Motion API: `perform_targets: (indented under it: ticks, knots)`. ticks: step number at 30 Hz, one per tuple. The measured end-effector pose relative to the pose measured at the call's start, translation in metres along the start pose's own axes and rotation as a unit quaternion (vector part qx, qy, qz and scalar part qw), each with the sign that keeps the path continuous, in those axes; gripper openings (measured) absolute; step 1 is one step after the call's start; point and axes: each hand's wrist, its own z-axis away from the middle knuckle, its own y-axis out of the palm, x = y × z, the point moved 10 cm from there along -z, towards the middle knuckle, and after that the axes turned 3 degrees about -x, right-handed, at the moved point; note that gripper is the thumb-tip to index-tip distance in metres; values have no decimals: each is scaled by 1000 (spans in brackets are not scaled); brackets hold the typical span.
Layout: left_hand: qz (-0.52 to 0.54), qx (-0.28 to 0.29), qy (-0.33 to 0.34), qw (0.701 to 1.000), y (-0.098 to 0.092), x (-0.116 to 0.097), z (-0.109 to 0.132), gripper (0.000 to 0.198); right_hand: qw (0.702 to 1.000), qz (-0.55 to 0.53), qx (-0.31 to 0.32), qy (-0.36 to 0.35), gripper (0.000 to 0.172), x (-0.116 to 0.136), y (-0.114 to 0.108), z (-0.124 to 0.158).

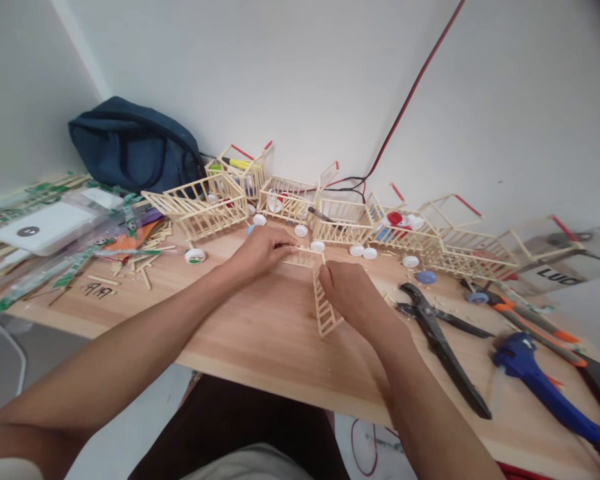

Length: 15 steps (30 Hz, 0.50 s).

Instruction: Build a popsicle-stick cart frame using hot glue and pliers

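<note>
A small slatted frame of thin wooden sticks (323, 311) stands on the table, its ladder-like sides meeting at a corner between my hands. My left hand (266, 252) pinches the far left end of this frame with thumb and forefinger. Curled around the upper part of its right side is my right hand (347, 285), whose fingertips are partly hidden behind the knuckles. Just beyond the hands stand miniature shopping carts made of the same sticks, among them a basket (343, 221) with white bottle-cap wheels (317, 247).
At right lie black-handled cutters (443, 347), a blue glue gun (545, 387) and orange-grey pliers (540, 327). A dark blue bag (135, 147) rests against the wall. At left are a white power bank (50, 227), stick packets and loose stick scraps (147, 253).
</note>
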Motion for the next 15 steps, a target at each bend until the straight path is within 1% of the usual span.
perform_targets:
  ticks: [7, 12, 15]
  knots:
    - [-11, 1, 7, 1000, 0, 0, 0, 18, 1000, 14, 8, -5, 34, 2, 1, 1]
    - [-4, 1, 15, 1000, 1, 0, 0, 18, 1000, -10, 7, 21, 38, -3, 1, -1]
    - [1, 7, 11, 1000, 2, 0, -1, 18, 1000, 3, 6, 10, 36, -3, 2, -2]
